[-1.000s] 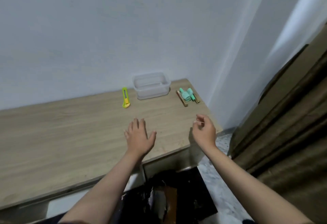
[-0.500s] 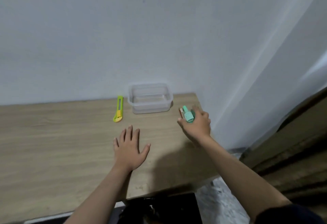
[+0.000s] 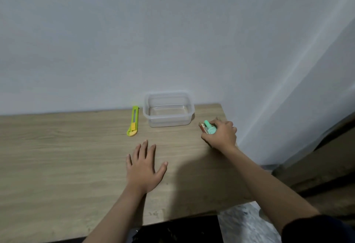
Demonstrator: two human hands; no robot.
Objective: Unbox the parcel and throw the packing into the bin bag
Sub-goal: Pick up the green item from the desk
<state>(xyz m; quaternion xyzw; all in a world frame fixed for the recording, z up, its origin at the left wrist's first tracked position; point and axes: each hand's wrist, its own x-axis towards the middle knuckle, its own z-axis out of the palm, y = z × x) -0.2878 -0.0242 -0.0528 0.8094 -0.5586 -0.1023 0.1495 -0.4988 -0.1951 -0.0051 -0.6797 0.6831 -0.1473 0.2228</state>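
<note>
Nearest the desk's front edge: bin bag point(image 3: 178, 227), dark, only its top showing below the desk point(image 3: 57, 166); left hand point(image 3: 143, 167) flat on the wood, fingers straight and spread, holding nothing. Farther right: right hand point(image 3: 221, 136), fingers curled round the unboxed mint-green item point(image 3: 210, 127) on its brown card point(image 3: 202, 127); advisable to lift both level, together, thumb under the card; parcel itself not visible. Farthest: clear tub point(image 3: 169, 110), yellow-green cutter point(image 3: 133, 121) beside it, untouched.

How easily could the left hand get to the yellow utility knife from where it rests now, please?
Probably easily: the left hand lies flat on the table, and only bare wood separates it from the yellow utility knife.
</note>
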